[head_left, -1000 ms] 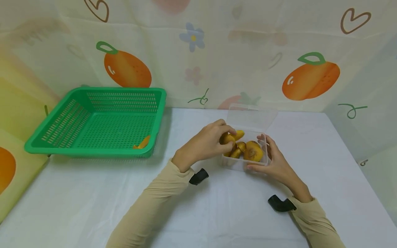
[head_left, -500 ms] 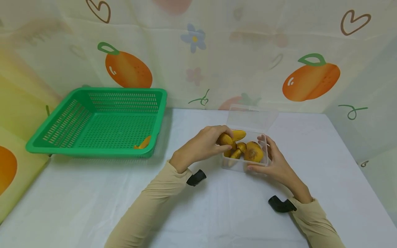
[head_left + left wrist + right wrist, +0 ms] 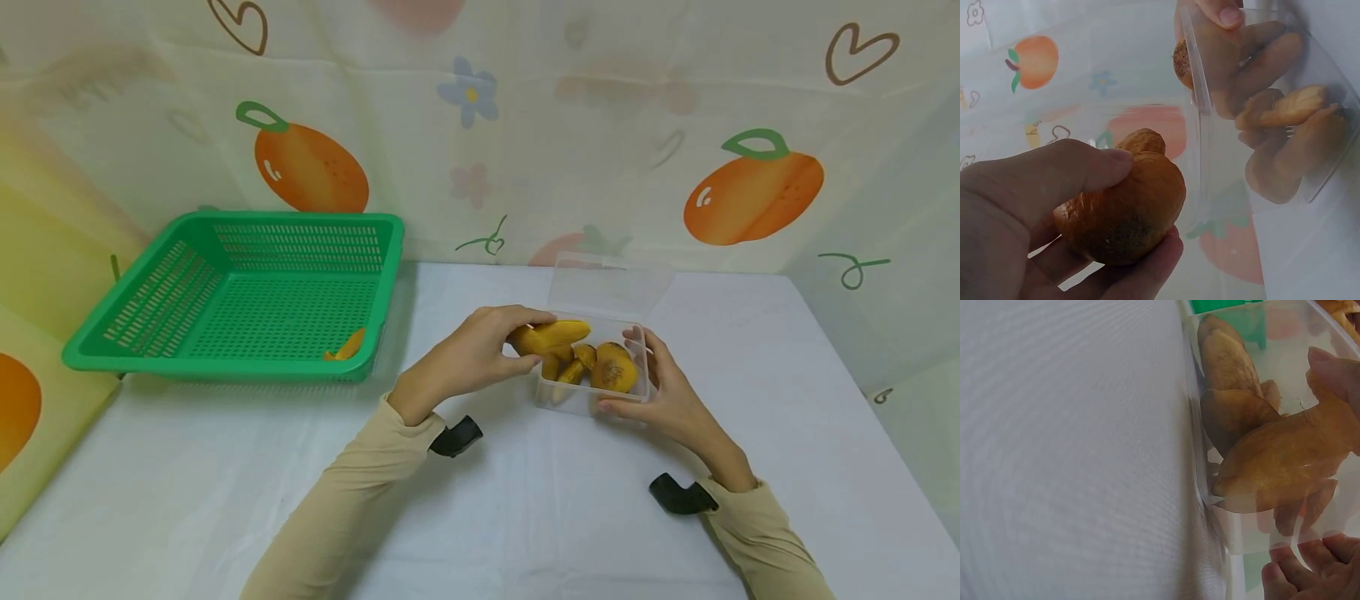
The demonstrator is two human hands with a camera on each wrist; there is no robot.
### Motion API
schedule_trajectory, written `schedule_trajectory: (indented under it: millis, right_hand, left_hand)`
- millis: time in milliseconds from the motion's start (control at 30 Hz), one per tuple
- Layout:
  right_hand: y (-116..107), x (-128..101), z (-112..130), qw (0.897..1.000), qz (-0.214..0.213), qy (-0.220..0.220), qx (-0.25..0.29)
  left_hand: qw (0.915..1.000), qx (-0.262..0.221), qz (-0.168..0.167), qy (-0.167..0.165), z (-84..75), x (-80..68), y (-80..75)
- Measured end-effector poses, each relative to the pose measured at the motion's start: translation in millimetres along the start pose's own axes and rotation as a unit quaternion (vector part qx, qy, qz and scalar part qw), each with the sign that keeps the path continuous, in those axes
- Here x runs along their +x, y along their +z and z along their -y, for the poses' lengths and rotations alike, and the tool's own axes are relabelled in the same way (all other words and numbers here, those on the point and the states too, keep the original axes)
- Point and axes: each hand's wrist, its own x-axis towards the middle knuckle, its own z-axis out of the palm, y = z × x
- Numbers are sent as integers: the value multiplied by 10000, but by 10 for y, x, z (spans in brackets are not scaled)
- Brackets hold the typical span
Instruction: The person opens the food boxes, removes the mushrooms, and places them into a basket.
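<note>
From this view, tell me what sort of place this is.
Probably a staged tabletop set, not a real kitchen: a table under white cloth, a fruit-print backdrop on three sides, and a green basket beside a clear box of mushrooms.

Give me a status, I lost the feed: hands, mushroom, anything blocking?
Left hand grips a mushroom at the clear box rim. Right hand holds the box. Green basket to the left, nothing between.

soft, even, bright light fills the head view, with faint shadows under the sleeves and wide-angle bending at the edges. both wrist views are close and partly out of focus; the clear box (image 3: 1254,506) smears what lies behind it.
</note>
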Motion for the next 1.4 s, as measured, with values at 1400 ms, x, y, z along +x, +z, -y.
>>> schedule_trajectory:
  millis: [1400]
  right_hand:
    - [-4, 15, -31, 10000, -33, -51, -51]
  left_hand:
    - [9801, 223, -1892, -556, 533, -910, -701]
